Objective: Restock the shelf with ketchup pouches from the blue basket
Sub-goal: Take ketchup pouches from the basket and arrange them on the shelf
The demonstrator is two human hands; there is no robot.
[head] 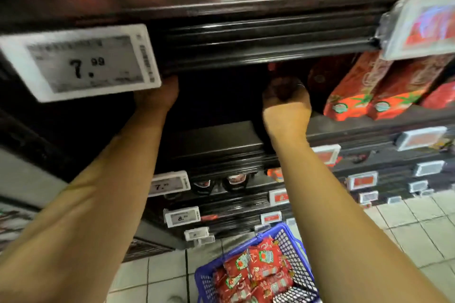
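A price tag (81, 63) reading 7.99 covers the left hand (157, 92), so I cannot tell how its fingers lie. The right hand (286, 96) reaches into the dark shelf (221, 135), fingers unclear. Red ketchup pouches (256, 270) fill the blue basket (288, 243) on the floor (406, 224).

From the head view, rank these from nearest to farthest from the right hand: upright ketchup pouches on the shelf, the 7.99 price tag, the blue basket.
From the right hand:
1. Upright ketchup pouches, just to its right on the same shelf.
2. 7.99 price tag, up left.
3. Blue basket, on the floor below.
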